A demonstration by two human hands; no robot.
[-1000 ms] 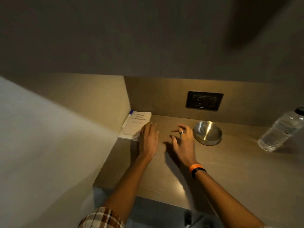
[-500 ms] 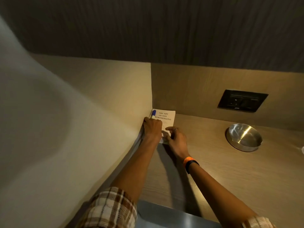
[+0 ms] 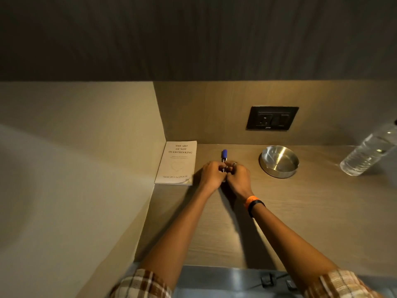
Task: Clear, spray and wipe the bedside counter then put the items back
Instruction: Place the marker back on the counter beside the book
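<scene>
Both hands meet on the counter just right of the book: the left hand and right hand curl closed around a pen, its blue cap pointing toward the back wall, steel ashtray nearby

Upper third of the frame: dark wall panel with faint vertical grain; below it, a tan wood-grain back panel running across the centre and right; a matching side panel meets it at a corner left of centre. Black socket plate set flush in the back panel, centre right. Lower left: a pale, blurred surface, identity unclear. Light is warm and dim; brightest glare at lower centre; shadows fall toward the bottom edge.
</scene>
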